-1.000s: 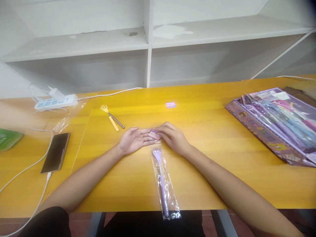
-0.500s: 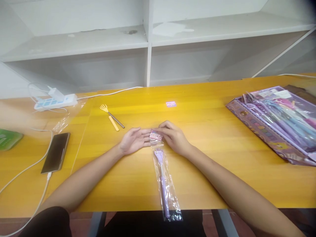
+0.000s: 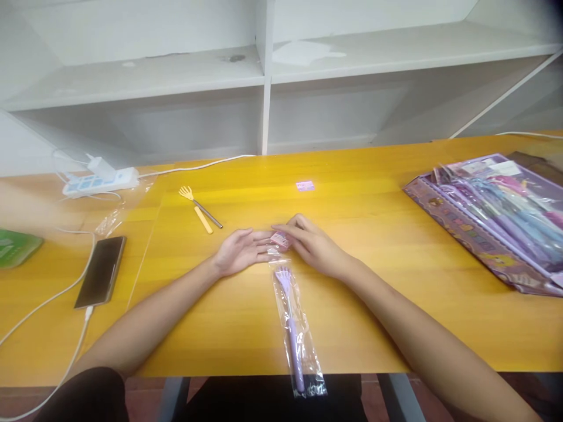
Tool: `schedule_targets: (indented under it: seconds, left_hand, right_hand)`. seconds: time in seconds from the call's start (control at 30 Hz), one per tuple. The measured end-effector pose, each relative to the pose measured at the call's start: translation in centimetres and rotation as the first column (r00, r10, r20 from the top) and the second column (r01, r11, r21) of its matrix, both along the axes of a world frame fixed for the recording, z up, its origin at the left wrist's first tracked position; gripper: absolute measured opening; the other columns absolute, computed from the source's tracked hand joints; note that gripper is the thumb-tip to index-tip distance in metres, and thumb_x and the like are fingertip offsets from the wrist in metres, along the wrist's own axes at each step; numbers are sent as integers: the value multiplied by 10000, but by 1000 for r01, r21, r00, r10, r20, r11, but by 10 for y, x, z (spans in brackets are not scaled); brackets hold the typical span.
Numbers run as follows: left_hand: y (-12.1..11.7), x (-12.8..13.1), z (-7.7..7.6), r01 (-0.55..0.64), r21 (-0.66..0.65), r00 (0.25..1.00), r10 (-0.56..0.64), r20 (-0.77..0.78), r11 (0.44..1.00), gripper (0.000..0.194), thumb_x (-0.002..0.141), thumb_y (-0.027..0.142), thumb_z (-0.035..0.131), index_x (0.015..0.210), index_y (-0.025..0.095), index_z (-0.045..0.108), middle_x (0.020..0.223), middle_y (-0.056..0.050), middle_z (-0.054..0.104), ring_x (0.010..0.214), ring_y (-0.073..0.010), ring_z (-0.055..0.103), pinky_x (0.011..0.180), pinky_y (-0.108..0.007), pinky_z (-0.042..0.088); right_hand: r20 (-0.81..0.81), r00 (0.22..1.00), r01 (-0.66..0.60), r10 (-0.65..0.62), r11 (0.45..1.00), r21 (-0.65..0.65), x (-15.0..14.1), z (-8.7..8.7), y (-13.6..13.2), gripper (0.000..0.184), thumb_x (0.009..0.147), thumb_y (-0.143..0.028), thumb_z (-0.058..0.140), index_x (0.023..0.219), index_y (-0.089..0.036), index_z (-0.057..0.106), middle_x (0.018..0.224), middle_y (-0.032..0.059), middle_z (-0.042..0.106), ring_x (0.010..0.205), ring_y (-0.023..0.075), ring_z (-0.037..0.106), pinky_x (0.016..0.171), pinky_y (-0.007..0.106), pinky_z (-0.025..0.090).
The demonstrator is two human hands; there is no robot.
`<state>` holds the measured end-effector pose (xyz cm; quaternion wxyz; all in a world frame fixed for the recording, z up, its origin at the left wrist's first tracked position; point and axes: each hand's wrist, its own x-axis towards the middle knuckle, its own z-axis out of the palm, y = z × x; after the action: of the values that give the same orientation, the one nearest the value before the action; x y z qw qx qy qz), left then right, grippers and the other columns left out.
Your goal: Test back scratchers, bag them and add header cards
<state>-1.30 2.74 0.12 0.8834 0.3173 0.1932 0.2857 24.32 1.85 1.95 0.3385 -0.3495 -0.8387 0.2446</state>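
A purple back scratcher in a clear plastic bag (image 3: 294, 319) lies lengthwise on the yellow table (image 3: 396, 264), its handle end hanging over the near edge. At the bag's far end sits a small pink label card (image 3: 280, 239). My right hand (image 3: 310, 245) pinches that card with fingertips closed on it. My left hand (image 3: 241, 251) rests flat beside it, palm up and fingers stretched out, its fingertips touching the bag's top.
A yellow back scratcher (image 3: 200, 210) lies bare at the left. A phone (image 3: 101, 270) on a white cable and a power strip (image 3: 99, 180) sit further left. A small pink tag (image 3: 305, 186) lies beyond my hands. A stack of purple packaged items (image 3: 497, 220) fills the right. White shelves (image 3: 264, 76) stand behind.
The bagged scratcher has slid slightly toward me and to the right. Both hands stay at the bag's top, my right fingers shifting a little on the label card.
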Motion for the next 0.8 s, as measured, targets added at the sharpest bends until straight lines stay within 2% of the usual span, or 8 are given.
schedule_targets:
  seconds: [0.13,0.23,0.3,0.37,0.47,0.6,0.7,0.8]
  left_hand:
    - [0,1,1,20,20,1000,-20,-9,1000,662,1017,517,467,1447,47,645,1574,-247,557,1477,-420,517,1264,-598,313]
    - [0,2,3,29,19,1000,-29,1,999,674,1015,520,469,1459,40,635,1588,-256,538,1492,-433,498,1263,-610,309]
    - [0,2,3,24,21,1000,-24,5,999,667,1020,512,465,1455,37,638,1587,-258,538,1500,-431,491,1269,-607,299]
    - [0,2,3,17,26,1000,-17,1,1000,662,1019,509,469,1455,41,640,1600,-250,527,1522,-420,467,1282,-590,285]
    - [0,2,3,10,14,1000,-10,-2,1000,661,1002,515,500,1448,49,648,1599,-244,531,1530,-420,456,1286,-584,283]
    - [0,2,4,2,-2,1000,-2,-5,1000,645,985,505,532,1428,57,664,1568,-247,563,1496,-431,499,1282,-591,282]
    - [0,2,5,-8,-8,1000,8,-3,1000,657,977,503,534,1423,37,663,1561,-261,564,1485,-429,514,1287,-580,275]
    - [0,2,6,-11,-26,1000,11,10,1000,679,973,501,528,1430,13,649,1577,-274,541,1490,-430,509,1288,-568,278]
  right_hand:
    - [1,999,41,-41,988,-148,8,2,-2,163,1024,-201,558,1175,-239,606,965,47,613,763,179,590,684,318,502]
    - [52,994,107,-99,972,-209,11,0,-4,210,959,-194,610,1151,-232,535,820,-11,591,634,161,534,587,287,433]
    - [103,991,109,-89,971,-210,13,2,-5,339,956,-192,602,1283,-220,515,852,0,638,642,166,567,604,291,446]
    - [142,989,63,-37,981,-185,14,6,-6,413,973,-192,588,1378,-225,517,990,50,711,737,184,644,671,306,489]
    - [147,989,21,2,988,-155,18,10,-5,243,989,-201,587,1224,-244,632,1081,74,746,852,206,696,736,323,521]
    - [1,989,143,-145,974,-174,20,7,-2,67,1026,-267,583,1054,-240,638,970,56,754,841,210,698,782,358,546]
    - [-188,945,228,-267,952,-204,15,2,1,120,1040,-359,615,1017,-246,650,1012,62,749,930,220,694,866,385,550]
    - [-323,904,189,-281,939,-287,6,-5,2,216,990,-458,705,937,-249,684,1004,56,710,946,217,676,848,374,556]
